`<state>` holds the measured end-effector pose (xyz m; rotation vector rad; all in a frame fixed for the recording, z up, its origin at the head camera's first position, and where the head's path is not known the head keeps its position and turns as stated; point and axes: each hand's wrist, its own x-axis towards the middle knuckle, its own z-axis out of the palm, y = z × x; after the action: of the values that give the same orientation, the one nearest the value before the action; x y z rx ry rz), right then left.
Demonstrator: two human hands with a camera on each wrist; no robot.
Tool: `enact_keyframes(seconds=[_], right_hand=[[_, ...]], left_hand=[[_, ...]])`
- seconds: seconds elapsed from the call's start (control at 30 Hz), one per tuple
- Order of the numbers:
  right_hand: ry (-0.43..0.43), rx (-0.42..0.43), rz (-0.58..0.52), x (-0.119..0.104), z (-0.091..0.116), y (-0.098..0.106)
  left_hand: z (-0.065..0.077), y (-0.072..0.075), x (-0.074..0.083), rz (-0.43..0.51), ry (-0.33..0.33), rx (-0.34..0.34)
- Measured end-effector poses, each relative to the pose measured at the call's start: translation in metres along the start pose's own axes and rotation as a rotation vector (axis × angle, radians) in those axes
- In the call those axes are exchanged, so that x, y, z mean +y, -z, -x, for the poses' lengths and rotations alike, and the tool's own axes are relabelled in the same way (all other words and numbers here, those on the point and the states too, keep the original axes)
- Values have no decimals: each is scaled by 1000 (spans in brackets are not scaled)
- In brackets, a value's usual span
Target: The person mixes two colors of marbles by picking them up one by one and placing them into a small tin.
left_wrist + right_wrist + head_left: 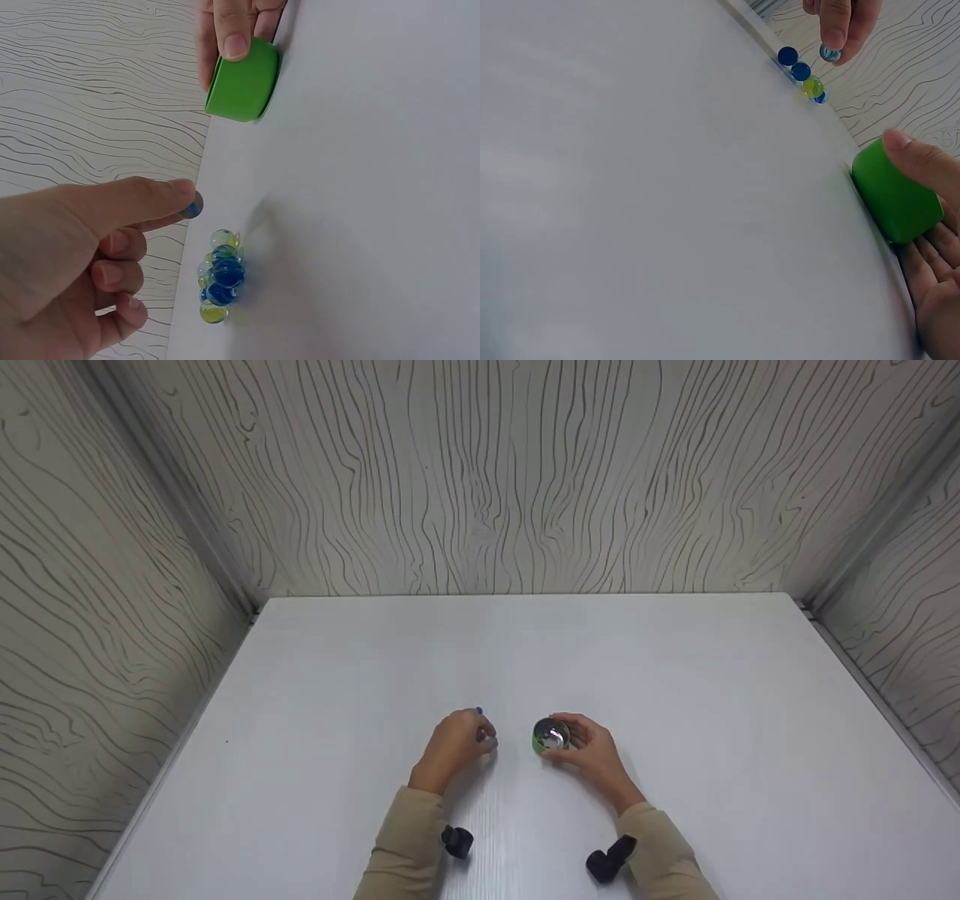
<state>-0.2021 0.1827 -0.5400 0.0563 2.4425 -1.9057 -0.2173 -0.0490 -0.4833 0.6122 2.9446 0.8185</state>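
Blue-streaked marble point(193, 208) between left fingers point(150, 197) (green cup point(244, 86) between right fingers point(921, 271)).

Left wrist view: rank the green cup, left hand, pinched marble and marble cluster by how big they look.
1. Left hand, helped by being close to the camera
2. Green cup
3. Marble cluster
4. Pinched marble

Right hand point(939, 304) holds a green cup point(894, 196); left hand point(847, 24) pinches a marble point(830, 53).
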Motion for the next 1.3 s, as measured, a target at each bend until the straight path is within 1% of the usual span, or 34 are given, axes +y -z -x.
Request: enact_keyframes(seconds=[0.4,0.8,0.9,1.0,1.3], right_hand=[[4,16,9,1,-1,0],[4,5,12,1,-1,0],[4,4,18,1,-1,0],[4,6,18,1,-1,0],[21,7,23,-1,-1,0]], left_hand=[[-1,2,7,-23,-19,-5],[-2,2,14,-26,-23,2],[-2,1,16,-19,-19,-2],[-3,1,18,-3,0,-14],[-4,-1,22,5,-24,-20]])
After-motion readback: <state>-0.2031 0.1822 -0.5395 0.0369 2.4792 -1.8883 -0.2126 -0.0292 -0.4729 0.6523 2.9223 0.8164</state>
